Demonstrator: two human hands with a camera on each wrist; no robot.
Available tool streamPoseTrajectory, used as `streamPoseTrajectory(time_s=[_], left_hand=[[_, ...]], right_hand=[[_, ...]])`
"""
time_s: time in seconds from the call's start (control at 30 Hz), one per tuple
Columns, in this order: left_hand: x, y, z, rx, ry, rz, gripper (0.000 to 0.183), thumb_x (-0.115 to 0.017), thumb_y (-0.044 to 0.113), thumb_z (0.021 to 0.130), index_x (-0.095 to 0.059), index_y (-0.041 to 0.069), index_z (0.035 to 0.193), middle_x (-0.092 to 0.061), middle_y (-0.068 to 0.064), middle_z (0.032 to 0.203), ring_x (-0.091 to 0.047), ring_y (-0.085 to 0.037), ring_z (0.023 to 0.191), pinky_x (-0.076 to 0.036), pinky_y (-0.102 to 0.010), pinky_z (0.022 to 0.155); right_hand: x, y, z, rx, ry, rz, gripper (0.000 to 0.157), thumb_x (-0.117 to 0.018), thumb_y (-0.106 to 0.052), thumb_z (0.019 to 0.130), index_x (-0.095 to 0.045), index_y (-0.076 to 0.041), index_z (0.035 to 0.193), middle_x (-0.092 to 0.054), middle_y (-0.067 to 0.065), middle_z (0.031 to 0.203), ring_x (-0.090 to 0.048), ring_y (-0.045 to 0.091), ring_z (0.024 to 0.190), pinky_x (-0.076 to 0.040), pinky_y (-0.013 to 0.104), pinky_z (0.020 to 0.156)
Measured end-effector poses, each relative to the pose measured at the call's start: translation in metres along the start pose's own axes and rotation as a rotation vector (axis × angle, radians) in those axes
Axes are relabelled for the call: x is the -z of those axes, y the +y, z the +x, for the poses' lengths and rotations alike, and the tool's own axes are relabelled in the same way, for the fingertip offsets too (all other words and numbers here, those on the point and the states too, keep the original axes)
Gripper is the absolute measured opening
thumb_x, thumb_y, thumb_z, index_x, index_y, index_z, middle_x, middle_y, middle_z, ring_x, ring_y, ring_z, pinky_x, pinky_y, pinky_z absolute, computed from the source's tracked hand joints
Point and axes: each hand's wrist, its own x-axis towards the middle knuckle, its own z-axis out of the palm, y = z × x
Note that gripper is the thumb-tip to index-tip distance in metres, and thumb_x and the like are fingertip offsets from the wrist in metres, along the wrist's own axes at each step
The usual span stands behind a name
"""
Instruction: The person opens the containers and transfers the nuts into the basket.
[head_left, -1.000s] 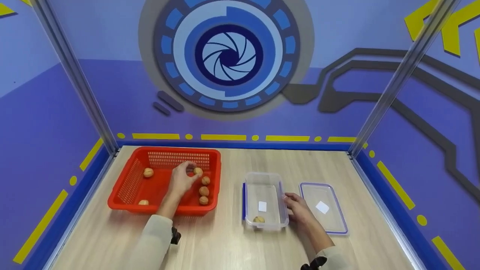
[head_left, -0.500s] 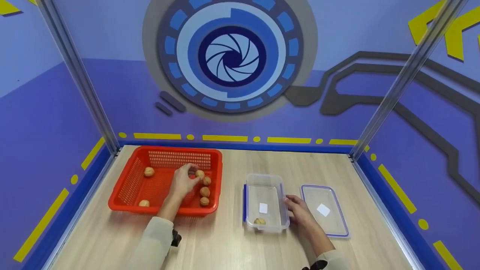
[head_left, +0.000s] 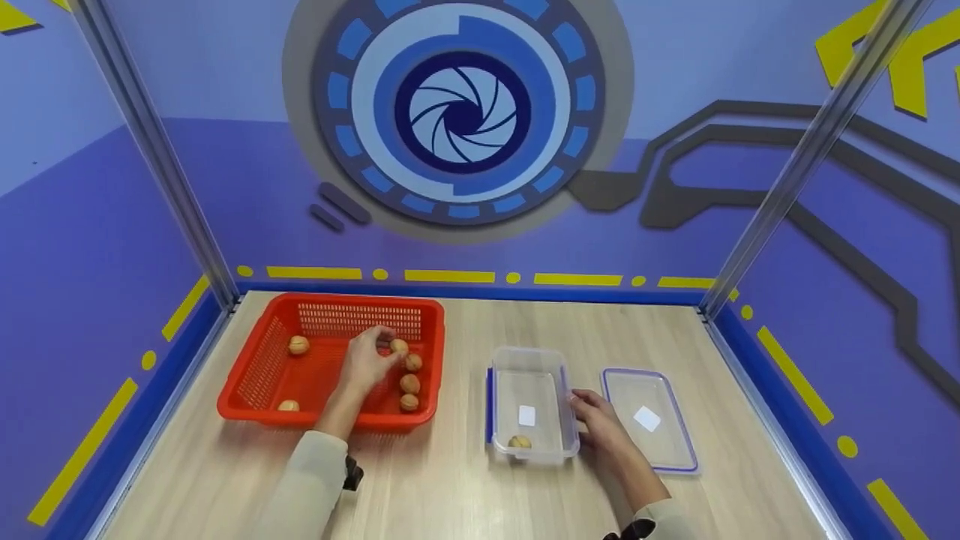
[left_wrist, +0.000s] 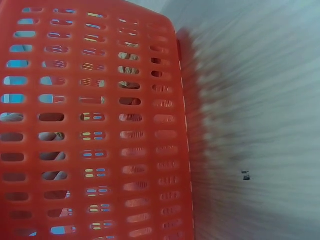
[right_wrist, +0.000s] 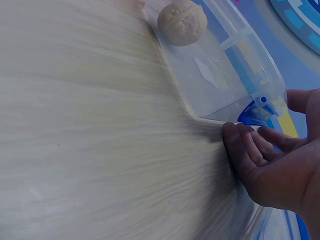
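In the head view my left hand reaches into the red plastic basket and pinches a walnut between thumb and fingers. Just in front of it, more walnuts line the basket's right side. The slotted basket wall hides most of that hand in the left wrist view. My right hand rests beside the clear food container, its loosely bent fingers touching the outer side. One walnut lies inside the container, near its front end.
Two other walnuts lie on the basket's left side, one at the back and one at the front. The container's blue-edged lid lies flat to the right, partly behind my right hand. Printed panels enclose the wooden table.
The left hand and its pinched walnut have shifted very slightly toward the other walnuts. The right hand stays at the container; the whole head view has moved a little.
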Motion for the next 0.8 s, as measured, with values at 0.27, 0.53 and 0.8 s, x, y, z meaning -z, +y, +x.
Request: streamPoseTrajectory(time_s=[0.27, 0.53, 0.8], left_hand=[[-0.0003, -0.0013, 0.0022, 0.028, -0.027, 0.006, 0.043, -0.084, 0.015, 0.093, -0.067, 0.001, 0.131, -0.070, -0.013, 0.125, -0.066, -0.030, 0.115, -0.054, -0.048, 0.106], [0.0000, -0.0016, 0.0014, 0.026, -0.024, 0.012, 0.041, -0.083, 0.014, 0.093, -0.068, 0.001, 0.129, -0.070, -0.013, 0.123, -0.066, -0.030, 0.114, -0.054, -0.048, 0.104], [-0.0008, -0.0020, 0.0027, -0.005, -0.001, 0.017, 0.039, -0.082, 0.010, 0.094, -0.069, -0.002, 0.128, -0.072, -0.014, 0.121, -0.067, -0.031, 0.113, -0.054, -0.048, 0.104]], right_hand=[[-0.0009, -0.0001, 0.0004, 0.010, -0.001, 0.019, 0.047, -0.061, -0.028, 0.108, -0.055, 0.004, 0.142, -0.059, 0.022, 0.139, -0.058, 0.037, 0.127, -0.055, 0.049, 0.096], [-0.0019, -0.0009, 0.0000, 0.002, 0.013, 0.009, 0.046, -0.061, -0.028, 0.108, -0.055, 0.004, 0.141, -0.058, 0.023, 0.141, -0.055, 0.039, 0.132, -0.052, 0.057, 0.101], [-0.0015, -0.0013, -0.0010, 0.003, 0.008, 0.007, 0.048, -0.060, -0.030, 0.109, -0.053, 0.004, 0.143, -0.057, 0.023, 0.143, -0.054, 0.041, 0.134, -0.050, 0.060, 0.103]])
